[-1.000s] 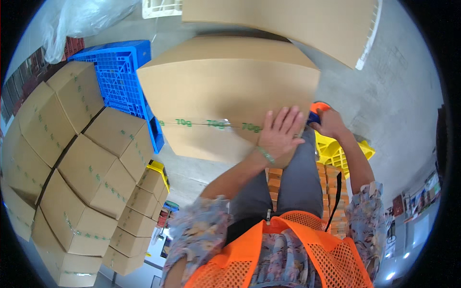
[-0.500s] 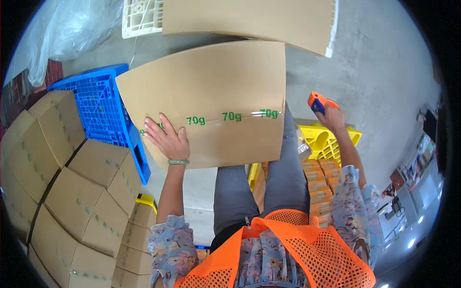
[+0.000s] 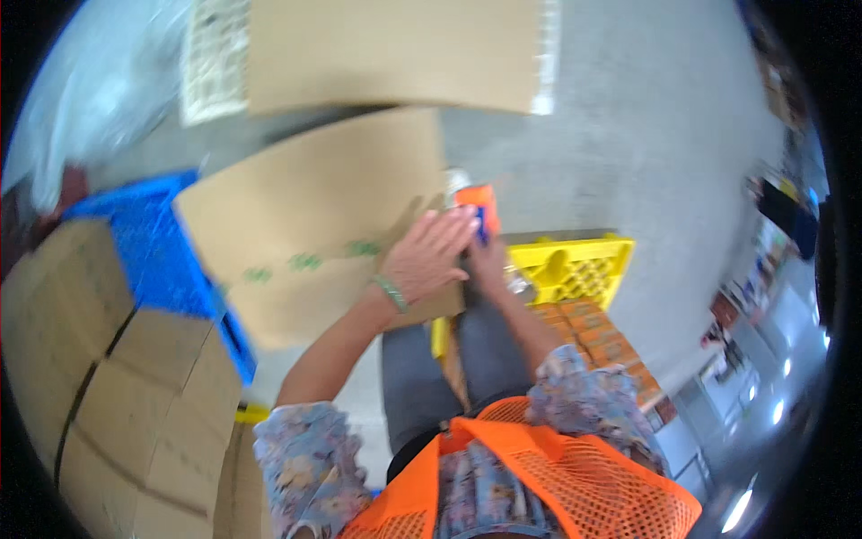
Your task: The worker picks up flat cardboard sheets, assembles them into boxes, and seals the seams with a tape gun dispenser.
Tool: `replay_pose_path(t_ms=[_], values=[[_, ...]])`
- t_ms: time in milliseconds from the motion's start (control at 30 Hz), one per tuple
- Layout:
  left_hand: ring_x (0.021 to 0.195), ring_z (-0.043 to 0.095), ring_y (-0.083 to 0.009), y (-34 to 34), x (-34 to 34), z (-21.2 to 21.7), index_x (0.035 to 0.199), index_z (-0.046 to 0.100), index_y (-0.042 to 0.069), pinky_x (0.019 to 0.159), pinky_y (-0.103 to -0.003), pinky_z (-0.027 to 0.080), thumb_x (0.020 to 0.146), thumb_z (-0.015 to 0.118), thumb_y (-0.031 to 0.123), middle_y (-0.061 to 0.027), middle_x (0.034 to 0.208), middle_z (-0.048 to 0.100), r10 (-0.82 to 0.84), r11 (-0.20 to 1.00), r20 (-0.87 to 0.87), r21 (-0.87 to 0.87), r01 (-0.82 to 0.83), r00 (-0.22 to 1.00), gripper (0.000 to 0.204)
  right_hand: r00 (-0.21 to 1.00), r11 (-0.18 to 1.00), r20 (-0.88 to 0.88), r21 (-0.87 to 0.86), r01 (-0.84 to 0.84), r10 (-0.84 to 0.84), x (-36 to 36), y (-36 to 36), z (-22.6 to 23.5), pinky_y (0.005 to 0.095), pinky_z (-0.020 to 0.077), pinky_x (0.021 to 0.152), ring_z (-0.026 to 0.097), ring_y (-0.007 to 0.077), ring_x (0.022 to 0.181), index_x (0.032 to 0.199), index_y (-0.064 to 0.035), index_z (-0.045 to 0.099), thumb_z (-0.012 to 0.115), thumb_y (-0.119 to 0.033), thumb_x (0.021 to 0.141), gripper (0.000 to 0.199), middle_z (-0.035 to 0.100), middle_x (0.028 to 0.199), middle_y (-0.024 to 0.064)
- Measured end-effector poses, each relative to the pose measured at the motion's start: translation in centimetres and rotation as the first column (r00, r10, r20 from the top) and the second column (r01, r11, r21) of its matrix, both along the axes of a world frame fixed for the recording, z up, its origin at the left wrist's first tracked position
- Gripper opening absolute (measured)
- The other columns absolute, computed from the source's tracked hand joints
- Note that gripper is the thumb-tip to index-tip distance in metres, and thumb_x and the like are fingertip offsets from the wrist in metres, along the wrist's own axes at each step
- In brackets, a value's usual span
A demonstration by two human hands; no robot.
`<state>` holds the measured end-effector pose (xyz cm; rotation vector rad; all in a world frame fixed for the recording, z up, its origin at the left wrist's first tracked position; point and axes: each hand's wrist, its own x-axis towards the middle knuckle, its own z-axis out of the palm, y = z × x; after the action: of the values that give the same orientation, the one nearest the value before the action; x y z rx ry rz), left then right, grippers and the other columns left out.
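A brown cardboard box (image 3: 314,198) with green-printed clear tape across it lies in front of my legs. My left hand (image 3: 426,256), a green bangle on its wrist, rests on the box near its right edge with its fingers outstretched. Close beside those fingertips, my right hand (image 3: 489,262) grips an orange and blue tape dispenser (image 3: 485,205) at the box's right side. Motion blurs both hands, and the left fingers partly cover the dispenser. Whether the tape touches the box there I cannot tell.
Stacked cartons (image 3: 126,404) bound by a black strap stand at the left, next to a blue pallet (image 3: 162,247). Flat cardboard (image 3: 386,54) lies on a white pallet (image 3: 214,63) ahead. A yellow pallet (image 3: 593,265) and orange cartons (image 3: 593,337) are at the right; plastic sheeting (image 3: 108,81) lies far left.
My left hand has slid right across the box to its right edge. My right hand has brought the tape dispenser leftward from the open space to that edge. The view has shifted.
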<state>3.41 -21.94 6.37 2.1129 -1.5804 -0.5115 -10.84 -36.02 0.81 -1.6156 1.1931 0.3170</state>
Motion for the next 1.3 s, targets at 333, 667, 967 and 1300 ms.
replay_pose_path(t_ms=[333,667,967,1300], values=[[0.137,0.033,-0.0400,-3.1,2.5,-4.8,0.121,0.057,-0.005,0.112,-0.064,0.017,0.088,0.056,0.043,-0.0220,0.128,0.055,-0.180,0.983,0.134,0.051,0.174,0.975,0.059,0.990,0.957,-0.134,-0.280,-0.078,0.042,-3.3,-2.1,-0.2,0.0484,0.0470,0.082,0.060,0.0432,0.095,0.107,0.0058,0.053,0.061,-0.046,0.086,0.056,0.060,0.102,0.0284],[0.141,0.015,-0.0461,0.8,1.8,-4.0,0.139,0.045,0.008,0.112,-0.067,0.008,0.097,0.030,0.048,-0.0167,0.152,0.028,-0.163,0.985,0.349,0.108,0.134,0.923,0.060,0.973,0.958,-0.223,-0.285,-0.011,-0.055,-5.0,-4.6,-1.8,0.0474,0.0490,0.075,0.063,0.0413,0.089,0.104,0.0069,0.054,0.057,-0.056,0.086,0.065,0.062,0.099,0.0284],[0.144,0.015,-0.0338,-4.8,1.1,-0.2,0.130,0.056,0.005,0.113,-0.065,0.007,0.093,0.047,0.037,-0.0199,0.137,0.048,-0.353,0.734,-0.001,0.619,0.278,0.936,0.050,0.992,0.983,-0.116,-0.180,0.037,-0.059,-4.2,-5.5,0.6,0.0486,0.0489,0.076,0.063,0.0433,0.088,0.104,0.0058,0.055,0.061,-0.053,0.085,0.063,0.063,0.095,0.0273],[0.083,0.070,-0.0226,-4.1,-0.3,-6.9,0.087,0.072,0.013,0.071,-0.042,0.055,0.088,0.053,0.021,-0.0100,0.085,0.071,-0.175,0.718,-0.066,0.675,0.173,0.982,0.021,0.833,0.950,0.530,-0.144,0.277,-0.162,4.3,-7.1,6.1,0.0357,0.0475,0.083,0.059,0.0208,0.093,0.109,-0.0040,0.054,0.066,-0.011,0.082,0.030,0.061,0.099,0.0082]])
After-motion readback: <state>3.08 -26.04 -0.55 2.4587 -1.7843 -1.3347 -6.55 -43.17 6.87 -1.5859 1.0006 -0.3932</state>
